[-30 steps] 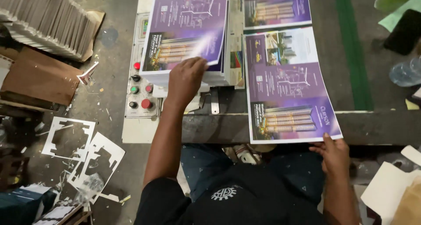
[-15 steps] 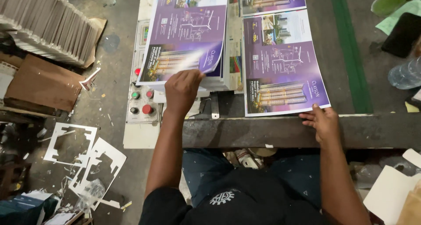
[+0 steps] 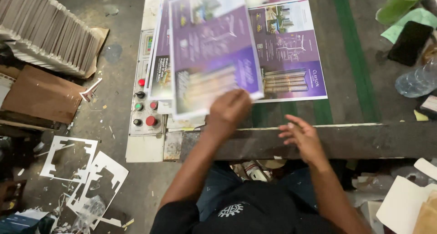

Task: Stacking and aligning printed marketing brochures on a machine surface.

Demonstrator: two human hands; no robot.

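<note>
My left hand (image 3: 230, 110) grips the near edge of a purple printed sheet (image 3: 214, 47), which is lifted and blurred above the stack of purple sheets (image 3: 159, 65) on the left. My right hand (image 3: 302, 136) hovers with fingers spread over the dark front edge of the worktable (image 3: 364, 140), holding nothing. A second purple printed sheet (image 3: 291, 51) lies flat on the worktable to the right of the lifted one.
A control panel (image 3: 143, 108) with red and green buttons sits left of my left hand. Stacked grey boards (image 3: 45, 31) and white cut-out scraps (image 3: 86, 179) lie on the floor at left. A green cup (image 3: 400, 4), dark phone (image 3: 409, 42) and plastic bottle (image 3: 416, 81) stand at right.
My left hand has lifted a sheet off the left stack and swung it right. My right hand has let go of the flat sheet and drawn back to the table's edge.
</note>
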